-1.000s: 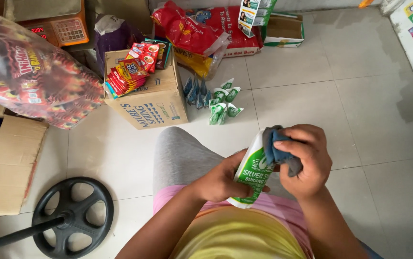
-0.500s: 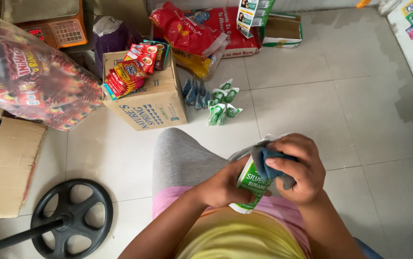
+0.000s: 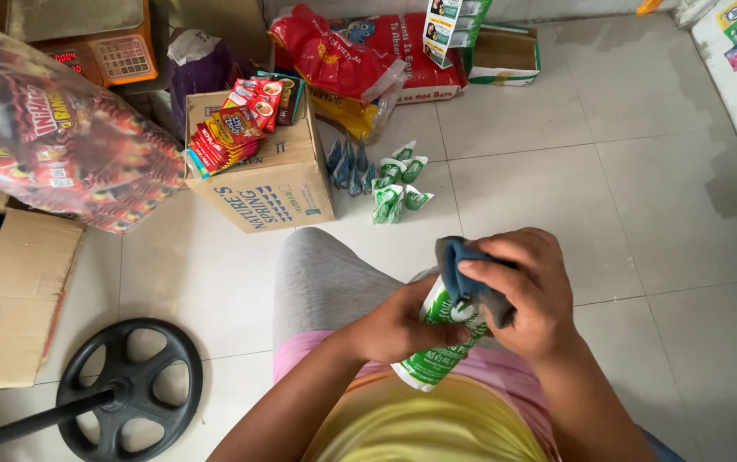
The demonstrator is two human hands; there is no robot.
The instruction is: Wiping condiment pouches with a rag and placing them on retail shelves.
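Both hands work over my lap: left hand (image 3: 403, 323) grips the green-and-white pouch (image 3: 437, 355), right hand (image 3: 527, 295) presses a blue cloth (image 3: 462, 274) on its top. I'd wipe firmly, steadying it from below.

Green pouch (image 3: 433, 359) largely hidden behind hands (image 3: 471, 312).

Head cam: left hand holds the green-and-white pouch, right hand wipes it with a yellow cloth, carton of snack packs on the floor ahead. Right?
Not quite: the cloth is dark blue-grey, not yellow. The head view shows the right hand pressing it against the green-and-white pouch, which the left hand holds. The carton with snack packs on top does sit on the floor ahead.
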